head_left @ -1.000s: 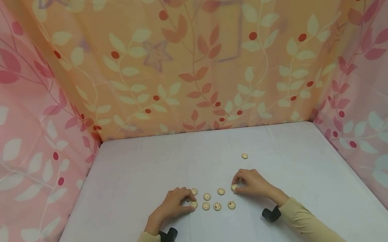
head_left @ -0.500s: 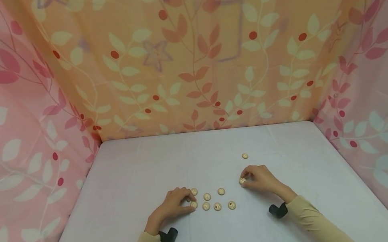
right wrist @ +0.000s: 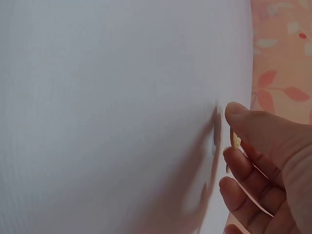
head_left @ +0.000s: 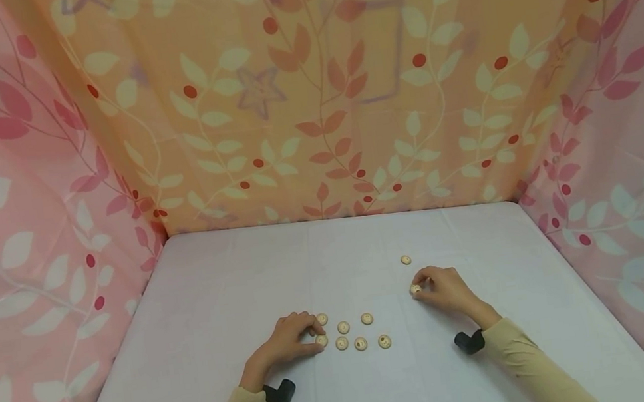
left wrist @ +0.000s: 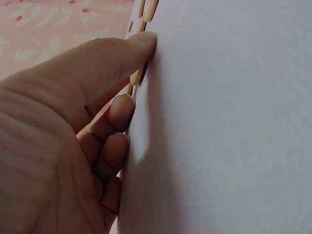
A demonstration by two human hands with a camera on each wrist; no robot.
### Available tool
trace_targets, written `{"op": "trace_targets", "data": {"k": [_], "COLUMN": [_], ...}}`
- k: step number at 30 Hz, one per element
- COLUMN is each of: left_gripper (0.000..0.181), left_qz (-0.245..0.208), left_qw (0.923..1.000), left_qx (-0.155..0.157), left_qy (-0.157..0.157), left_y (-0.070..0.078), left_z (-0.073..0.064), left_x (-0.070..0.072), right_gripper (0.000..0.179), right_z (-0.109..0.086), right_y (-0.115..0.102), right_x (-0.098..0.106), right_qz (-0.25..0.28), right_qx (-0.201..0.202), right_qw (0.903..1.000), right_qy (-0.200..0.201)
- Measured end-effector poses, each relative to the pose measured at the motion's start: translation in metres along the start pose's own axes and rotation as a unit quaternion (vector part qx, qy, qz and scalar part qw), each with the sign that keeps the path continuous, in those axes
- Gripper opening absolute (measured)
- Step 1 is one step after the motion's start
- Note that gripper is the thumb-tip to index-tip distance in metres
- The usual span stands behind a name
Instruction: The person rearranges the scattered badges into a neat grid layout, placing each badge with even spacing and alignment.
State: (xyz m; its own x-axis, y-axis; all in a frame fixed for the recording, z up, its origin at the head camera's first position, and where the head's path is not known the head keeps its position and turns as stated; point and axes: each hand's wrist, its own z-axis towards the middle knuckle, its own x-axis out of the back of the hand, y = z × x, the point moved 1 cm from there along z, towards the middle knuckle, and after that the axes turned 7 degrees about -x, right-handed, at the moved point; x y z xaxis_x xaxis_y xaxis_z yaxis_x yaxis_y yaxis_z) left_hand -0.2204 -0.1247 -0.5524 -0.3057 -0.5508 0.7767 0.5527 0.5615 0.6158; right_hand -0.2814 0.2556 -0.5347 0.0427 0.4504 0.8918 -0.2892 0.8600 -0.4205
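Small round wooden buttons with raised rims lie on the white table. At the left end of the group, my left hand [head_left: 289,336] rests on the table, its thumb and fingers pinching the edges of a button [head_left: 322,341]. In the left wrist view the thumb partly covers that button [left wrist: 137,74]. Off to the right, my right hand [head_left: 445,290] pinches another button [head_left: 415,289] between thumb and fingertips. The right wrist view shows this button [right wrist: 236,140] held just over the cloth, with the hand's shadow beside it. One lone button [head_left: 405,260] lies beyond the right hand.
Between the hands, several buttons sit in two loose rows, among them a near-row button [head_left: 384,341] with a dark spot and a far-row button [head_left: 367,319]. Leaf-patterned curtains [head_left: 309,95] enclose the table [head_left: 234,272] at the back and both sides.
My right hand has carried its button away from the right end of the far row, rightward and toward the lone button. The left hand has stayed in place.
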Motion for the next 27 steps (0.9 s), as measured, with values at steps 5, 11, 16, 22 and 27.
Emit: {"op": "trace_targets", "data": {"k": [5,11,16,22,27], "left_gripper": [0.022,0.021,0.021,0.020,0.020], "left_qz": [0.000,-0.001,-0.003,0.002,-0.003], "left_qw": [1.0000,0.9999,0.9999,0.9999,0.9998], "left_qx": [-0.004,-0.009,-0.008,-0.013,-0.015], "left_qy": [0.003,0.006,0.006,0.010,0.009], "left_y": [0.000,0.000,0.001,-0.002,-0.003], "left_z": [0.000,-0.001,-0.001,-0.001,0.000], "left_x": [0.000,0.000,0.000,-0.001,-0.002], "right_gripper": [0.023,0.023,0.023,0.024,0.023], "right_z": [0.003,0.008,0.013,0.021,0.027], "right_y": [0.010,0.024,0.031,0.035,0.039], "right_x": [0.002,0.004,0.008,0.013,0.016], "right_qz": [0.008,0.001,0.004,-0.003,-0.002], "right_qx": [-0.007,-0.031,-0.040,-0.055,-0.068], "right_qw": [0.9997,0.9993,0.9987,0.9972,0.9963], "right_qy": [0.024,0.020,0.032,0.051,0.053]}}
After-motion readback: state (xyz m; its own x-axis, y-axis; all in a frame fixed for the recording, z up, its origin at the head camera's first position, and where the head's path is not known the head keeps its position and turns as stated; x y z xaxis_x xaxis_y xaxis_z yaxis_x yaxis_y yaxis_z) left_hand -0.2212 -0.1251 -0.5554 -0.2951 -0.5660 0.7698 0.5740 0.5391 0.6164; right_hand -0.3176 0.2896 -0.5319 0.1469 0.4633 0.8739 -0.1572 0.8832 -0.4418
